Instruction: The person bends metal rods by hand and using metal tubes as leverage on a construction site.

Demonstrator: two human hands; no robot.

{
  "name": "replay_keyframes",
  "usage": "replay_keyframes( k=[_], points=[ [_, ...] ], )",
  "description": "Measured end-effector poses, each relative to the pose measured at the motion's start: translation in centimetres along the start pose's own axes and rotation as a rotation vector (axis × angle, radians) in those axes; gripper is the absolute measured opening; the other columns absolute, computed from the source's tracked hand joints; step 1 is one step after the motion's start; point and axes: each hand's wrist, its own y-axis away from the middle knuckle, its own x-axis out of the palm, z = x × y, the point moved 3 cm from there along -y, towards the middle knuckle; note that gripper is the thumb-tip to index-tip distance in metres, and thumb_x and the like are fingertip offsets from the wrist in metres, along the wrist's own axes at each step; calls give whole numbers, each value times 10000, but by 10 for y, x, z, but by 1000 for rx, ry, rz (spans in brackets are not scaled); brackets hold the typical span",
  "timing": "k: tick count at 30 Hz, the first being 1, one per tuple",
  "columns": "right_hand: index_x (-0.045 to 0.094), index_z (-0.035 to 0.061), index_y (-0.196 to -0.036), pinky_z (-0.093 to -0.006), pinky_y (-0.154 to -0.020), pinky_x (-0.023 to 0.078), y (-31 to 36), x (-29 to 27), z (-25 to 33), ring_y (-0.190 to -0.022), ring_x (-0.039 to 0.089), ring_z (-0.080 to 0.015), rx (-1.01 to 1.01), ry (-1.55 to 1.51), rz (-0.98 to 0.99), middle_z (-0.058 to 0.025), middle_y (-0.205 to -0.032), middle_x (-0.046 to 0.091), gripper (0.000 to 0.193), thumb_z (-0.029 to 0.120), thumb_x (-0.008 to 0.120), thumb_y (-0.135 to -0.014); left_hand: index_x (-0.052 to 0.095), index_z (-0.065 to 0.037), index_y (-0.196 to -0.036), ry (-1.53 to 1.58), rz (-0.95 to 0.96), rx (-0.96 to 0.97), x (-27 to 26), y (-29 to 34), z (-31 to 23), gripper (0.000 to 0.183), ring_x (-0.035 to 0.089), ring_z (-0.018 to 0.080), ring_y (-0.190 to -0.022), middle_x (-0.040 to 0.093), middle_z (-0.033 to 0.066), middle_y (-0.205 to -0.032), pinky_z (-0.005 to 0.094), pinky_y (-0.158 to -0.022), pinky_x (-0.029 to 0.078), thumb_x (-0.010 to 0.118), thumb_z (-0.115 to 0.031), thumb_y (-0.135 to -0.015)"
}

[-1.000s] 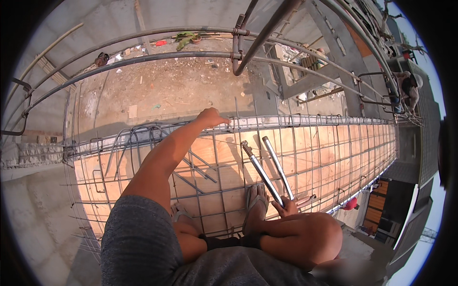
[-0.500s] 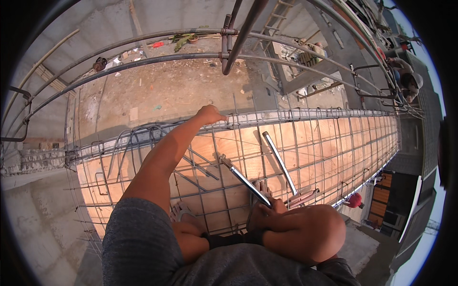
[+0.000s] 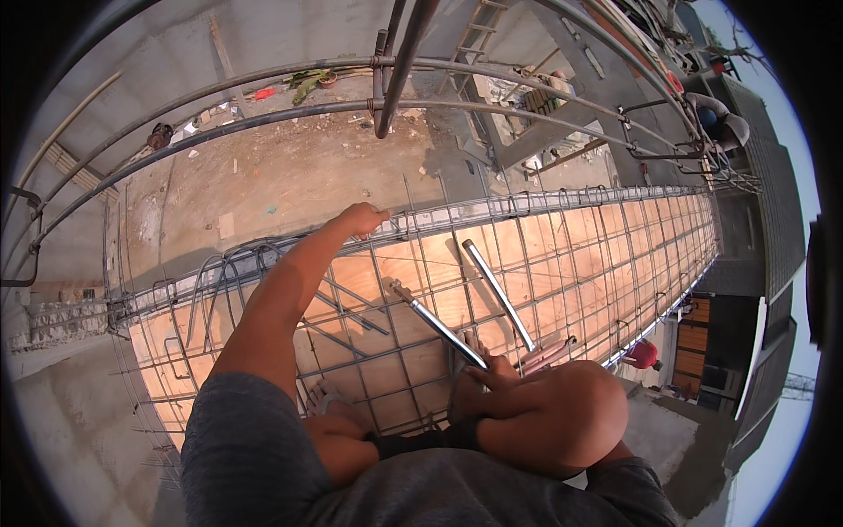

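My left hand (image 3: 363,220) reaches out to the far edge of a steel rebar mesh (image 3: 606,255). Its fingers are curled at the edge bars, and what they pinch, if anything, is hidden. Beside my right knee, my right hand (image 3: 497,374) is closed round the dark grip end of a silver tubular tool (image 3: 437,327), whose small metal head rests over the mesh. A second silver tube (image 3: 499,294) with a dark end lies on the bars to its right. Just beyond my right hand is a pinkish tubular piece (image 3: 546,355).
Plywood sheets (image 3: 439,263) lie under the mesh, and my feet (image 3: 329,402) are on it. Bent bars (image 3: 230,263) sit at the left. Scaffold pipes (image 3: 263,114) cross above a lower dirt floor (image 3: 290,167). Another person (image 3: 720,123) is at the far right.
The whole view has shifted slightly, so things sit further left. My left hand stays at the edge, its fingers curled lower. The right hand still grips the silver tool.
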Motion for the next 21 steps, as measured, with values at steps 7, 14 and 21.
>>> replay_keyframes(
  k=[7,14,21],
  points=[
    [695,37,-1003,-432,-680,487,54,-50,49,-734,661,-263,-84,206,-80,-169,-759,675,428,448,699,-882,709,-20,-1089,-141,38,-97,1,11,-20,679,728,267,-786,722,149,-894,412,-777,566,421,-622,-962],
    [694,47,-1008,-440,-680,490,66,-43,105,-735,663,-275,-313,495,-169,-172,-758,675,431,458,696,-881,684,-4,-1141,-330,-97,76,-2,10,0,704,623,402,-1107,685,234,-1126,455,-988,455,355,-606,-982],
    [692,56,-1014,-447,-680,494,55,-9,97,-736,665,-288,-278,503,-167,-175,-757,675,433,467,693,-880,674,-10,-1200,-335,-91,23,-10,19,5,707,584,408,-1191,640,229,-1258,462,-1031,437,342,-597,-983]
  ],
)
